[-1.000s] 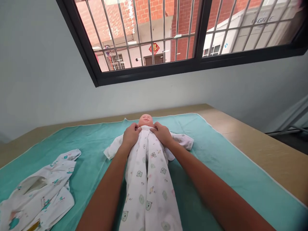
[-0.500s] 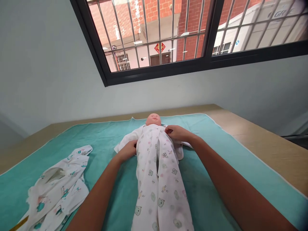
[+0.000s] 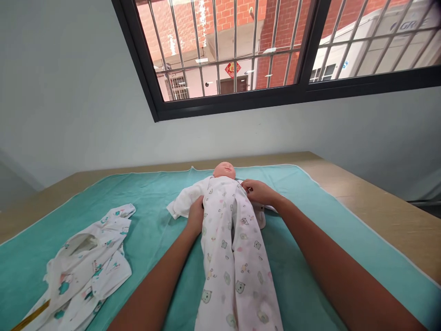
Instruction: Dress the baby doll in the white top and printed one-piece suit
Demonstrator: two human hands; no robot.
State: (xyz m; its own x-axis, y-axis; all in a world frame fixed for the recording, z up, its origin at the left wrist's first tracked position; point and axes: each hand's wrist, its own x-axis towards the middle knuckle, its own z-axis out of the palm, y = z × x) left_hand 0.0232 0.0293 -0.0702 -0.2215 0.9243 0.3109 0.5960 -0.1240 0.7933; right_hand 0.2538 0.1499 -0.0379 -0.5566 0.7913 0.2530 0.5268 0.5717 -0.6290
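Note:
A baby doll [image 3: 224, 170] lies on its back, head toward the wall, in a white top [image 3: 188, 200] with one sleeve spread to the left. White printed baby pants [image 3: 237, 262] with bear motifs stretch over its front from chest height toward me. My left hand [image 3: 196, 216] is closed at the left side of the pants, near the waist, its fingertips partly hidden by the cloth. On the other side, my right hand [image 3: 257, 191] pinches the upper right edge of the pants. Part of the top shows beneath my right wrist.
A crumpled white printed baby garment [image 3: 87, 266] lies at the left, with a yellowish strip [image 3: 32, 315] beside it. A green cloth [image 3: 151, 193] covers most of the wooden table [image 3: 386, 207]. Behind stand a wall and a barred window [image 3: 234, 50].
My left hand has turned more upright and pressed closer along the side of the pants. My right hand keeps its pinch at the edge. The whole view has shifted slightly.

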